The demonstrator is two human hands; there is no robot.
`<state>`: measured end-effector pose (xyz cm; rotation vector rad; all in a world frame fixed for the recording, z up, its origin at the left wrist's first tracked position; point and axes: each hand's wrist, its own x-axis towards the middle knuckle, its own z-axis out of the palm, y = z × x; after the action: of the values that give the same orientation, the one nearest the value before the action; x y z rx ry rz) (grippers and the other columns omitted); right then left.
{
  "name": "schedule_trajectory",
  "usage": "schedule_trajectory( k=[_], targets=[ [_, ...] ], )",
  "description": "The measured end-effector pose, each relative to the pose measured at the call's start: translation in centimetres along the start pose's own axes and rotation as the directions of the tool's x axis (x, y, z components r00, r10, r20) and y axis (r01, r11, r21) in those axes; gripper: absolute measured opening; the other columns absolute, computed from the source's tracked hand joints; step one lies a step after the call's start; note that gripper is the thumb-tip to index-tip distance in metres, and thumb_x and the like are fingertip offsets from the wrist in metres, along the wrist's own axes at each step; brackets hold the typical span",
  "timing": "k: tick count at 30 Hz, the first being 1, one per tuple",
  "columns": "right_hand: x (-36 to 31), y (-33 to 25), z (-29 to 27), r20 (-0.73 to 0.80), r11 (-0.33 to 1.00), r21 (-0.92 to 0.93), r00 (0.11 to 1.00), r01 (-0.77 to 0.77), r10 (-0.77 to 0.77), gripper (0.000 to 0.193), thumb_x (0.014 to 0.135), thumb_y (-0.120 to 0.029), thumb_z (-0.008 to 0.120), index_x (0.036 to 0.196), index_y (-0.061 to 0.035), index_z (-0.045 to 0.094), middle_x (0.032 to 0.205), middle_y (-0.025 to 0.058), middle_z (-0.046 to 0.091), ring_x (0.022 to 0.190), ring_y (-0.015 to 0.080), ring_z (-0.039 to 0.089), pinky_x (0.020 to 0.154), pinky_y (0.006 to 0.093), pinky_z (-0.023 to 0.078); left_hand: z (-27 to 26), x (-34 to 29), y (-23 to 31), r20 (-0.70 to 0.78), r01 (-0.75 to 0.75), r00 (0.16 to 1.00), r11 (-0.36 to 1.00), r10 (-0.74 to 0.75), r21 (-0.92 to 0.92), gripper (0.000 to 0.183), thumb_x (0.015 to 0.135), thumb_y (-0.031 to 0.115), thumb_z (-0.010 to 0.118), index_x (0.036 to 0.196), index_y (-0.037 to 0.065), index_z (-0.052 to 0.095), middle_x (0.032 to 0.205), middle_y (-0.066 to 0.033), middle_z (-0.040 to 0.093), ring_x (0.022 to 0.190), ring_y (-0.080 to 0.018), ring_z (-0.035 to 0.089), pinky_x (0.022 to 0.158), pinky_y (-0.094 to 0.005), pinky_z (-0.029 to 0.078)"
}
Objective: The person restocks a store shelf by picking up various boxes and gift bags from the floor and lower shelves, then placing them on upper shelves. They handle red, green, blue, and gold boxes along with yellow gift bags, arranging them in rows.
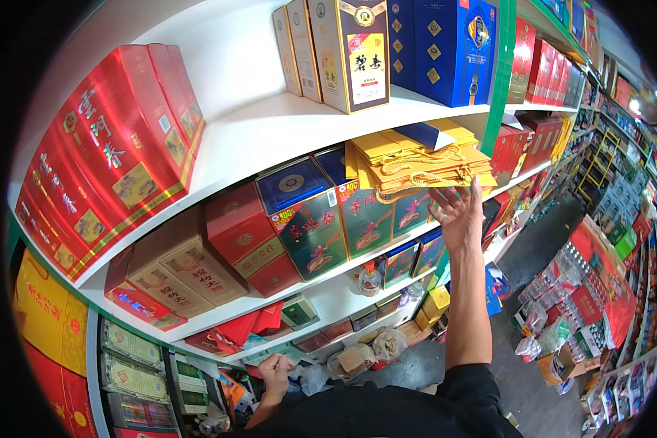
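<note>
Left hand low; right hand under yellow bags

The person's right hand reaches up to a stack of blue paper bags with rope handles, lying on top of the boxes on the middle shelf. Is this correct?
Not quite: the paper bags are yellow, not blue, as the head view shows. The rest holds: the right hand reaches up to the stack, which has rope handles and lies on top of the boxes on the middle shelf.
</note>
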<state>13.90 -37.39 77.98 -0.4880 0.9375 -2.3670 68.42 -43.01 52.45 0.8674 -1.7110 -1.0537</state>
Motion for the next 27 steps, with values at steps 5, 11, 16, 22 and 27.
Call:
schedule_trajectory(
  k=[5,11,16,22,27],
  targets=[
    [1.8,0.2,4.9,-0.065,0.991,0.136,0.998,0.006,0.003,0.070,0.101,-0.048,0.088,0.153,-0.0105,0.061,0.146,0.0209,0.071,0.137,0.0419,0.070,0.119,0.0713,0.051,2.6,-0.9,-0.2,0.044,0.022,0.999,0.999,-0.021,-0.034,0.037,0.110,0.017,0.069,0.078,-0.003,0.071,0.075,-0.0078,0.075,0.067,-0.0127,0.064,0.067,-0.0319,0.050],
    [3.2,0.2,7.0,-0.057,0.972,0.232,0.998,0.026,-0.013,0.044,0.105,-0.014,0.071,0.146,0.0012,0.060,0.140,0.0233,0.073,0.126,0.0418,0.078,0.102,0.0712,0.067,3.5,-1.4,0.1,0.060,0.079,0.996,0.990,-0.073,-0.116,0.044,0.113,0.020,0.065,0.077,-0.004,0.070,0.076,-0.0117,0.077,0.069,-0.0150,0.067,0.068,-0.0331,0.051],
    [3.1,0.1,6.3,-0.102,0.948,0.313,0.994,0.058,-0.027,0.046,0.103,-0.001,0.062,0.148,0.0036,0.057,0.140,0.0215,0.072,0.124,0.0425,0.078,0.100,0.0756,0.067,4.1,-0.6,0.5,0.069,0.085,0.995,0.985,-0.075,-0.151,0.046,0.114,0.023,0.064,0.077,-0.004,0.070,0.078,-0.0116,0.078,0.070,-0.0154,0.068,0.068,-0.0321,0.050],
    [-1.6,-1.6,2.9,-0.078,0.916,0.389,0.994,0.096,-0.071,0.054,0.101,0.003,0.064,0.154,0.0025,0.055,0.146,0.0195,0.071,0.135,0.0396,0.072,0.116,0.0671,0.060,5.9,1.7,1.5,0.144,0.082,0.988,0.973,-0.051,-0.216,0.045,0.114,0.026,0.065,0.080,-0.002,0.073,0.080,-0.0105,0.079,0.072,-0.0156,0.072,0.070,-0.0305,0.054],
    [-4.5,-4.0,0.4,0.011,0.880,0.474,1.000,0.003,-0.010,0.057,0.101,0.001,0.060,0.157,0.0070,0.054,0.155,0.0237,0.069,0.144,0.0403,0.069,0.130,0.0596,0.052,9.1,7.9,4.8,0.440,0.308,0.892,0.851,-0.103,-0.425,0.047,0.117,0.043,0.063,0.117,-0.003,0.071,0.108,-0.0160,0.081,0.096,-0.0243,0.080,0.087,-0.0400,0.065]
  ],
)
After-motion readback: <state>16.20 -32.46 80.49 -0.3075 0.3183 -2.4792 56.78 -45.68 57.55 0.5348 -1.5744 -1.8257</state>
